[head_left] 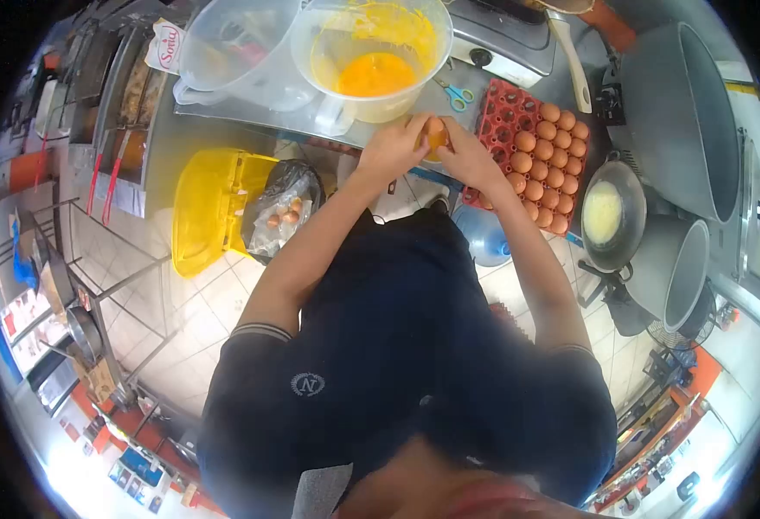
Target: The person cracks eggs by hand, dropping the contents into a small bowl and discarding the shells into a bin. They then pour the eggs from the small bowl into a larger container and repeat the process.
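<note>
Near the front edge of the metal counter, my left hand [392, 150] and my right hand [468, 157] meet around one brown egg [435, 132]. Fingers of both hands are closed on it from either side; its lower part looks orange and wet, and whether the shell is fully split is hard to see. Just beyond my hands stands a translucent plastic pitcher [439, 80] with orange-yellow beaten egg at its bottom and smears up the wall. A red egg tray [498, 130] lies close to my right hand, partly filled with brown eggs [539, 169].
Left of the pitcher sits another clear plastic pitcher [224, 65]. Blue-handled scissors [458, 97] lie by a stove [518, 60]. Below the counter, a yellow-lidded bin [198, 208] holds eggshells [289, 212]. A pan [626, 246] with pale yellow food is at right, beside large pots [678, 121].
</note>
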`<move>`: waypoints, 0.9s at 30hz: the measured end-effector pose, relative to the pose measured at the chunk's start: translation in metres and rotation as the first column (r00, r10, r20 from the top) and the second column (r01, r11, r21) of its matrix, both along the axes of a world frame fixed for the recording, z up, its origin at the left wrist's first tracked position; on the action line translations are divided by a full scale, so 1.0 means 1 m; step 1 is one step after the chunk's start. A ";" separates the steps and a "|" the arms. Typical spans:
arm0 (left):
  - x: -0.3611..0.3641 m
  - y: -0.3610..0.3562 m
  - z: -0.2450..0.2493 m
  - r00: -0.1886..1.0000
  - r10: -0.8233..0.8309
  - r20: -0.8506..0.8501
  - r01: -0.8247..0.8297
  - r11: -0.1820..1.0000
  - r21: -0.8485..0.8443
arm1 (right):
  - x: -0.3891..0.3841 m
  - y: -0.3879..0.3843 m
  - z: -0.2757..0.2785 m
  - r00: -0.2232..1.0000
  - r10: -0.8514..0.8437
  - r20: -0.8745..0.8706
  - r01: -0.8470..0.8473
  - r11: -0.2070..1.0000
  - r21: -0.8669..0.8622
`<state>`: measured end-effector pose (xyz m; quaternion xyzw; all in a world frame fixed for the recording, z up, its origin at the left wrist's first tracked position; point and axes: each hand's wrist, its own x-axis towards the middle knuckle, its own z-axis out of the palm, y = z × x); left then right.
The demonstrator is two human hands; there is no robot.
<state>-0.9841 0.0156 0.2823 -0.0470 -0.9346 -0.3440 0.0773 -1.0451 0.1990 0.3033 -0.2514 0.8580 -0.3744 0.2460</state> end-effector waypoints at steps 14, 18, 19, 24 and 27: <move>0.047 0.005 0.092 0.972 0.086 -0.218 -0.018 0.955 0.296 | 0.015 -0.005 0.009 0.900 -0.005 0.437 0.208 0.884 -0.418; 0.066 0.008 0.116 0.940 0.151 -0.306 -0.032 0.932 0.362 | 0.072 -0.090 -0.008 0.943 0.281 0.177 -0.094 0.736 -0.670; 0.068 0.004 0.121 0.939 0.151 -0.310 -0.028 0.929 0.369 | 0.073 -0.119 0.005 0.888 0.460 0.012 -0.416 0.814 -0.405; 0.072 -0.019 0.118 0.850 0.271 -0.452 -0.115 0.932 0.343 | 0.089 -0.145 -0.084 0.790 0.595 -0.148 -0.560 0.602 -0.570; 0.090 -0.048 0.127 0.849 0.332 -0.412 -0.173 0.910 0.377 | 0.056 -0.102 0.027 0.956 0.273 0.107 -0.208 0.888 -0.411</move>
